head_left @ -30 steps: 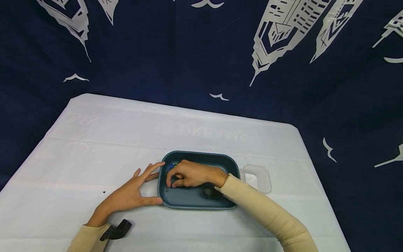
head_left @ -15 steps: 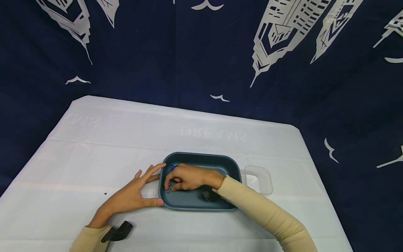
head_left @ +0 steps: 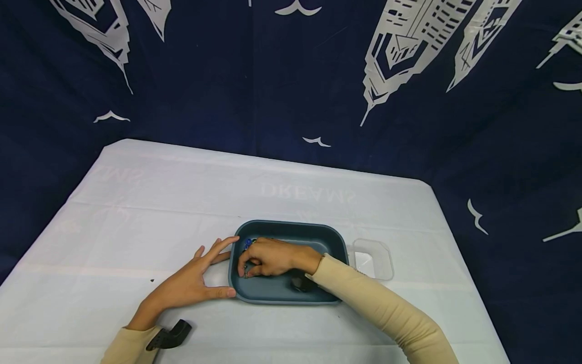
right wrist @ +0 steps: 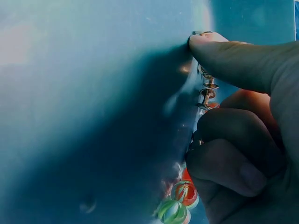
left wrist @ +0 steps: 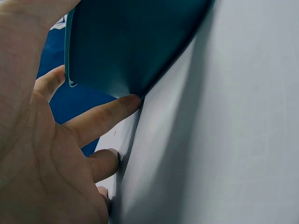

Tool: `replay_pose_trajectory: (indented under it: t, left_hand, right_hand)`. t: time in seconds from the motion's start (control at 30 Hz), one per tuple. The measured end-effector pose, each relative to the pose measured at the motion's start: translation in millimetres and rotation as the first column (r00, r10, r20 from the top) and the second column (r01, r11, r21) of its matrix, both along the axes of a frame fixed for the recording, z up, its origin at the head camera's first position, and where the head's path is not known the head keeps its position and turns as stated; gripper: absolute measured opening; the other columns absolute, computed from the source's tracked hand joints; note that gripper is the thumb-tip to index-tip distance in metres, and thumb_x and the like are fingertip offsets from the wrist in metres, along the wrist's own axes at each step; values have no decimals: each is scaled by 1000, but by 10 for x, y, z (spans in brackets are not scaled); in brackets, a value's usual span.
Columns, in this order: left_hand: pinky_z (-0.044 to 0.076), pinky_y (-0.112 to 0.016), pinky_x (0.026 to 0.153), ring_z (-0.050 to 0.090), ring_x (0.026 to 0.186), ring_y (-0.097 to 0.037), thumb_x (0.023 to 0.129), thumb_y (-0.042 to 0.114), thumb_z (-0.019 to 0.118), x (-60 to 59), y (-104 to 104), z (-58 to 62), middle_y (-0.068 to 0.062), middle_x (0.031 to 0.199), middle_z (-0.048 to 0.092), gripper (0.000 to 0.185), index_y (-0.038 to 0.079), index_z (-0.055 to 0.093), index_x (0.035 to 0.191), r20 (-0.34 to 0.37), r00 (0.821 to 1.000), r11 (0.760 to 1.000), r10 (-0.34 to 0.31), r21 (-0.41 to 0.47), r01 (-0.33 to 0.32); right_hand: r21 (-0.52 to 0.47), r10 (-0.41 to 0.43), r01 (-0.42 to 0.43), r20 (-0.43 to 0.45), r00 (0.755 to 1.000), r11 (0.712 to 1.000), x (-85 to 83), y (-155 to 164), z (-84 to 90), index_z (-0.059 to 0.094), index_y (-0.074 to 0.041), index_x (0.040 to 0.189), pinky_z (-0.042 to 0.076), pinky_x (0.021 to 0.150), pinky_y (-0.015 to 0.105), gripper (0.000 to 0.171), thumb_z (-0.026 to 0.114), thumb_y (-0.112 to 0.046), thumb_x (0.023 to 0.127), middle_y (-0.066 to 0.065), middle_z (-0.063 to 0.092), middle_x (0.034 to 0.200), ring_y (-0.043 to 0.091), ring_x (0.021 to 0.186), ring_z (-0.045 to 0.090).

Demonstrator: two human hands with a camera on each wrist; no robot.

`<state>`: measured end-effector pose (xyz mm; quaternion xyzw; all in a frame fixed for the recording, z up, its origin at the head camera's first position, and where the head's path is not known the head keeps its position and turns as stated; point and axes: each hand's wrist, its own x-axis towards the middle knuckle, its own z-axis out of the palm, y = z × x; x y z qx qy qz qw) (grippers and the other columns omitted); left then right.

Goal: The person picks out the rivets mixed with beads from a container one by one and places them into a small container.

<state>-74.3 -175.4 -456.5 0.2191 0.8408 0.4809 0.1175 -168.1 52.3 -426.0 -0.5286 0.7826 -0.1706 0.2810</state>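
Note:
A blue-green tray (head_left: 291, 297) stands on the white cloth. My left hand (head_left: 184, 283) spreads its fingers along the tray's left end, touching the rim; in the left wrist view a finger (left wrist: 105, 119) presses the tray's outer wall (left wrist: 135, 46). Inside the tray, my right hand (head_left: 275, 257) reaches to the left end and pinches a small metal stud (head_left: 246, 273) between thumb and index finger. In the right wrist view, more spool-shaped metal studs (right wrist: 207, 97) lie behind the thumb (right wrist: 224, 56). Red and green glass marbles (right wrist: 173, 212) sit below the curled fingers.
A clear plastic container (head_left: 379, 259) stands against the tray's right side. A black strap-like piece (head_left: 170, 334) is on the left wrist. One dark speck (head_left: 152, 280) lies on the cloth at left. A dark blue printed curtain (head_left: 254, 76) hangs behind the table.
My right hand has shifted slightly left and down within the tray, and its thumb and index finger have closed on the metal stud. The left hand has stayed at the rim.

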Motion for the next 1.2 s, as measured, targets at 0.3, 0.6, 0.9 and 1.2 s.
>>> replay_pose_trajectory:
  t: [0.3, 0.6, 0.9, 1.2]
  left_hand:
    - [-5, -76, 114, 14, 153, -45, 79, 46, 83, 5, 3, 7, -9, 147, 55, 102, 35, 21, 159, 2, 1000, 1000, 3, -4, -3]
    - [-5, -76, 114, 14, 152, -45, 80, 46, 83, 13, 4, 13, -11, 146, 55, 101, 35, 21, 159, 4, 1000, 1000, 3, -4, -3]
    - [-5, -76, 115, 14, 153, -45, 80, 47, 82, 6, 4, 0, -9, 147, 55, 101, 35, 20, 159, -3, 1000, 1000, 0, -7, 0]
    - [-6, -76, 114, 13, 153, -45, 81, 46, 82, 12, 14, 4, -9, 148, 53, 100, 38, 19, 159, 6, 1000, 1000, 0, -12, 0]
  right_hand:
    - [7, 8, -8, -20, 1000, 1000, 2, 4, -4, 73, -18, 104, 34, 52, 12, 9, 70, -20, 96, -11, 52, 65, -2, 55, 42]
    - [25, 8, -7, -39, 999, 1000, 19, 8, 1, 71, -20, 102, 34, 51, 13, 6, 68, -20, 97, -11, 49, 62, -1, 52, 42]
    - [6, 10, -10, -59, 998, 1000, 22, 3, 24, 69, -21, 102, 36, 58, 14, 5, 65, -22, 99, -11, 48, 60, -1, 52, 42]
    - [-58, -18, 16, -33, 999, 998, 3, 31, 135, 69, -16, 104, 36, 52, 12, 7, 64, -19, 100, -12, 46, 56, -3, 49, 40]
